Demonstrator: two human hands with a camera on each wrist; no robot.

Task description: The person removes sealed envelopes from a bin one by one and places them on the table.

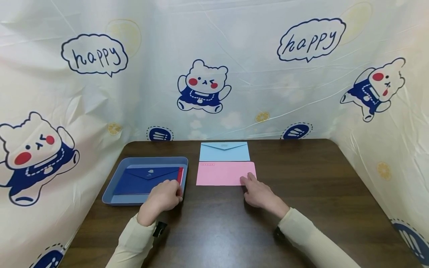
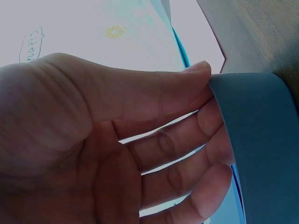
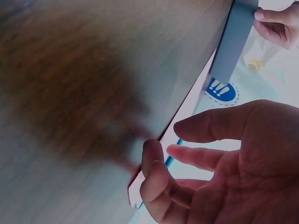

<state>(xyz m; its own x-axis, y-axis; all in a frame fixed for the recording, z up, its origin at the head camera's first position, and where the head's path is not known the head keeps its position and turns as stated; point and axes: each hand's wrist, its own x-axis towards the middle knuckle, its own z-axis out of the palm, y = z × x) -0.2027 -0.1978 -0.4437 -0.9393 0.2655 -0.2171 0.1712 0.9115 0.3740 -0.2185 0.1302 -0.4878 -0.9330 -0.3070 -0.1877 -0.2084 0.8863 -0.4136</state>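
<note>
- The right hand (image 1: 258,191) rests loosely, thumb and fingers parted, on the near right corner of a pink envelope (image 1: 218,173), hiding that corner.
- The left hand (image 1: 163,197) has curled fingers and its thumb against the rim of a blue tray (image 1: 117,176); its fingertips are partly hidden, so I cannot tell whether it pinches anything.
- Under and beyond it, a dark blue envelope (image 1: 147,180) lies in the tray, partly covering something red and white.
- Beyond the right hand, past the pink envelope, a light blue envelope (image 1: 224,152) lies on the tabletop (image 1: 301,178), its print illegible.
</note>
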